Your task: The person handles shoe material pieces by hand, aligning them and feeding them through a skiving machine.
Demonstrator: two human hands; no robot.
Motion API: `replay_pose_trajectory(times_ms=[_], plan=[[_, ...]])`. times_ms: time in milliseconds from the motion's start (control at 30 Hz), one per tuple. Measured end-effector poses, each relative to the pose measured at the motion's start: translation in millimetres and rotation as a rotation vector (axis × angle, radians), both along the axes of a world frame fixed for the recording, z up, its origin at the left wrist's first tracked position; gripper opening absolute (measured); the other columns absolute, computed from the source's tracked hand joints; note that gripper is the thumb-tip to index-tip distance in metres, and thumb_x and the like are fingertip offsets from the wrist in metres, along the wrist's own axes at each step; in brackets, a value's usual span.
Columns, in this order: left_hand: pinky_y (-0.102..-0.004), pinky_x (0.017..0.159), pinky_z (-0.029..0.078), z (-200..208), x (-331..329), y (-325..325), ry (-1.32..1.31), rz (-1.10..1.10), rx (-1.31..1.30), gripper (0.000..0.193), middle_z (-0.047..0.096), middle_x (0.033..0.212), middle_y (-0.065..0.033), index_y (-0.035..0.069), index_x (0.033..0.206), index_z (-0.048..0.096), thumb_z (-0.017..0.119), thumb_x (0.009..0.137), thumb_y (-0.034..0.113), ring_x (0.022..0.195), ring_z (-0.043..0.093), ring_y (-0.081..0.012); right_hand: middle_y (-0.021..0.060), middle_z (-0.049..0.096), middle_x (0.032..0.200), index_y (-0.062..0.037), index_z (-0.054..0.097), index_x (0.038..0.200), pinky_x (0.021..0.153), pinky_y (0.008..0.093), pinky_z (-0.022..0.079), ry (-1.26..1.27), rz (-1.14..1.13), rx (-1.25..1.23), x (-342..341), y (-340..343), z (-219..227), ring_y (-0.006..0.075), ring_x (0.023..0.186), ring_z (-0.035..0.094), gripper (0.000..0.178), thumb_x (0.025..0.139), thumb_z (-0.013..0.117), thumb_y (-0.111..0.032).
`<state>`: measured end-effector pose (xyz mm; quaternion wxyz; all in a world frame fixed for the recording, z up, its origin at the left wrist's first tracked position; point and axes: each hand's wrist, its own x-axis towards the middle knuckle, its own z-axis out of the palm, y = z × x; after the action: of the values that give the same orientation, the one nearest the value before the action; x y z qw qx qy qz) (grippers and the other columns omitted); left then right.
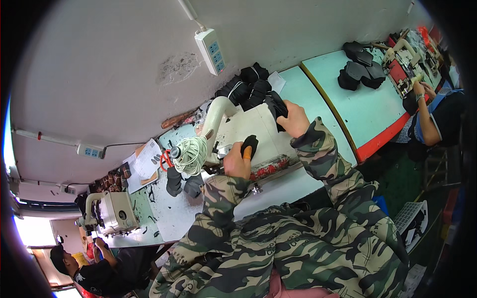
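Room to pass right and middle; left and back obstructed.
Bare tabletop (303,92) opens right of the right hand (295,120); machine bed (256,124) leaves a gap across to the left hand (237,161). Machine arm (214,119) and cord coil (191,155) block left; black bundles (253,89) crowd behind the bed; dark pieces (174,183) sit beside the coil.

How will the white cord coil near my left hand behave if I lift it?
The white cord coil would probably sag, being thin strands in many loops. Its outer loops might catch on the sewing machine beside it.
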<state>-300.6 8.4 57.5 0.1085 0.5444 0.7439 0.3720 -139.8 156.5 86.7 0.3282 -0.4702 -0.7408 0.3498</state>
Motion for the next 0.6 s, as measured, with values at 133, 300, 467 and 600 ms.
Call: replay_pose_trajectory(times_ms=[133, 300, 467, 600], plan=[[-0.0297, 0.060, 0.048, -9.9, 9.5, 17.1, -0.257, 0.189, 0.003, 0.021, 0.065, 0.074, -0.0134, -0.001, 0.096, 0.058, 0.065, 0.086, 0.017, 0.065, 0.062, -0.0158, 0.0186, 0.062, 0.073, 0.0063, 0.058, 0.091, 0.064, 0.0347, 0.051, 0.000, 0.110, -0.253, -19.0, -14.4, -9.1, 0.0250, 0.068, 0.064, 0.030, 0.067, 0.060, -0.011], [-0.0243, 0.064, 0.049, -23.8, 16.9, 26.3, -0.676, 0.003, 0.083, 0.026, 0.067, 0.082, -0.0075, -0.005, 0.102, 0.058, 0.064, 0.088, 0.016, 0.071, 0.060, -0.0096, 0.0226, 0.064, 0.079, 0.0046, 0.059, 0.095, 0.070, 0.0383, 0.051, -0.028, 0.146, -0.063, -30.6, -46.9, -32.3, 0.0348, 0.075, 0.064, 0.030, 0.069, 0.060, -0.010], [-0.0302, 0.060, 0.048, -8.6, 9.8, 12.1, -0.256, 0.069, -0.061, 0.023, 0.064, 0.075, -0.0151, 0.001, 0.100, 0.062, 0.066, 0.081, 0.013, 0.065, 0.062, -0.0158, 0.0237, 0.064, 0.083, 0.0040, 0.060, 0.098, 0.074, 0.0404, 0.051, 0.018, 0.228, -0.242, -14.4, -43.5, -28.4, 0.0381, 0.079, 0.064, 0.033, 0.068, 0.059, -0.009], [-0.0325, 0.062, 0.047, 11.1, 8.3, -1.1, -0.137, 0.071, 0.070, 0.021, 0.063, 0.073, -0.0136, 0.003, 0.096, 0.063, 0.066, 0.078, 0.012, 0.066, 0.061, -0.0238, 0.0234, 0.064, 0.081, 0.0042, 0.060, 0.097, 0.073, 0.0426, 0.050, -0.038, 0.045, -0.157, 7.8, -8.1, -13.9, 0.0387, 0.078, 0.063, 0.037, 0.064, 0.060, -0.013]])
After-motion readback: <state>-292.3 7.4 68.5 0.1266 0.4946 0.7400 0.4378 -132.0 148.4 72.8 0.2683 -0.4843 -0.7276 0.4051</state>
